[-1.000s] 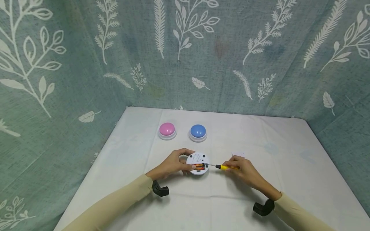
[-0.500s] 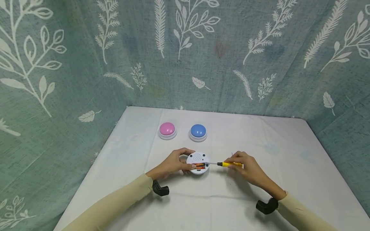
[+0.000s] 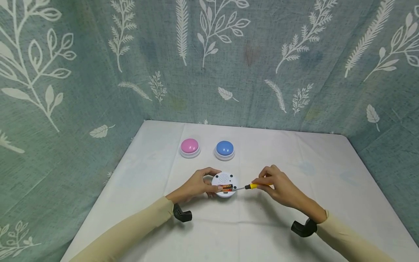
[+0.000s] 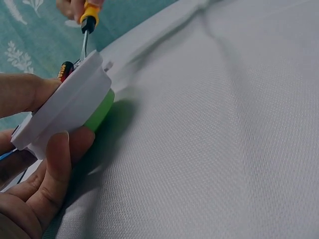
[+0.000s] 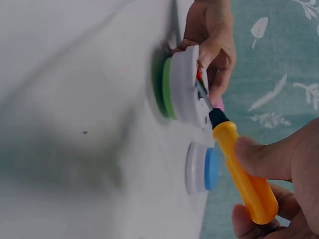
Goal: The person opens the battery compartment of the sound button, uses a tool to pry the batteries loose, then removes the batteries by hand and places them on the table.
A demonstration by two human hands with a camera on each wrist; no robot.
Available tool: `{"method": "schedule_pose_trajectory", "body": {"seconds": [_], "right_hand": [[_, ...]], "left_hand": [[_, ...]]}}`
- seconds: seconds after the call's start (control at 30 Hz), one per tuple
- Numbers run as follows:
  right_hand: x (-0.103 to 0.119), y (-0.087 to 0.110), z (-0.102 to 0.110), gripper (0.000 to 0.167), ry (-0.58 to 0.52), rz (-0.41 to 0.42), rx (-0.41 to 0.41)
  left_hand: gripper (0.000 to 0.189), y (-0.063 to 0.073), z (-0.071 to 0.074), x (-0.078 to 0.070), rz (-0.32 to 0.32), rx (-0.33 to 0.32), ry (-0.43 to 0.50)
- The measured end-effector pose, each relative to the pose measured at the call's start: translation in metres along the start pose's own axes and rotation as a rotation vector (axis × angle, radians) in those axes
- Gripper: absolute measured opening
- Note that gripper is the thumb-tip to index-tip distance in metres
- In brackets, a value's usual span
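My left hand (image 3: 198,185) holds a round white push-button buzzer (image 3: 224,178) upside down, thumb across its underside and fingers beneath. Its green dome (image 5: 168,89) faces down in the right wrist view. In the uncovered battery compartment lie orange-and-black batteries (image 3: 226,187), partly under the thumb. My right hand (image 3: 281,187) grips a screwdriver (image 5: 244,174) by its yellow handle. The metal shaft (image 4: 84,46) slants to the compartment, its tip at the batteries' right end; whether it touches a battery or the casing I cannot tell.
Behind the hands stand a pink-topped buzzer (image 3: 189,147) and a blue-topped buzzer (image 3: 224,149), both upright on the white tablecloth (image 3: 222,236). A small dark speck (image 5: 84,132) lies on the cloth. A leaf-patterned green curtain (image 3: 222,80) hangs at the back and sides.
The screwdriver has tilted, and its tip has shifted slightly toward the near side of the compartment. My right hand has lifted and turned a little. The left hand stays nearly still.
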State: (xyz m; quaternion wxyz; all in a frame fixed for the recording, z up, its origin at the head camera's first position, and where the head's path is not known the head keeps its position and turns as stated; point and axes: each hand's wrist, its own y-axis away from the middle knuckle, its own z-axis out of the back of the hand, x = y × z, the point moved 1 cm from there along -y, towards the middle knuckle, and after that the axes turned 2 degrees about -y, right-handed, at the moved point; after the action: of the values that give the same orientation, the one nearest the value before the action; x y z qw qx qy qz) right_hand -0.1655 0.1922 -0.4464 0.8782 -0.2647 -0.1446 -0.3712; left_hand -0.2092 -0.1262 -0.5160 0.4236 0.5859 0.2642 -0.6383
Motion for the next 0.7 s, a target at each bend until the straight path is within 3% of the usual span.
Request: {"method": "schedule_pose_trajectory", "body": {"seconds": [0.37,0.57,0.7], "right_hand": [[0.033,-0.026,0.014,0.016,0.134,0.059,0.133],[0.047,-0.031,0.013,0.017,0.271,0.098,0.156],[0.052,-0.032,0.012,0.017,0.302,0.096,0.153]], "left_hand": [[0.065,-0.002,-0.002,-0.001,0.017,-0.013,-0.015],[0.064,-0.001,-0.003,-0.004,0.015,-0.030,-0.011],[0.062,-0.001,-0.003,-0.004,0.020,-0.036,-0.015]]}}
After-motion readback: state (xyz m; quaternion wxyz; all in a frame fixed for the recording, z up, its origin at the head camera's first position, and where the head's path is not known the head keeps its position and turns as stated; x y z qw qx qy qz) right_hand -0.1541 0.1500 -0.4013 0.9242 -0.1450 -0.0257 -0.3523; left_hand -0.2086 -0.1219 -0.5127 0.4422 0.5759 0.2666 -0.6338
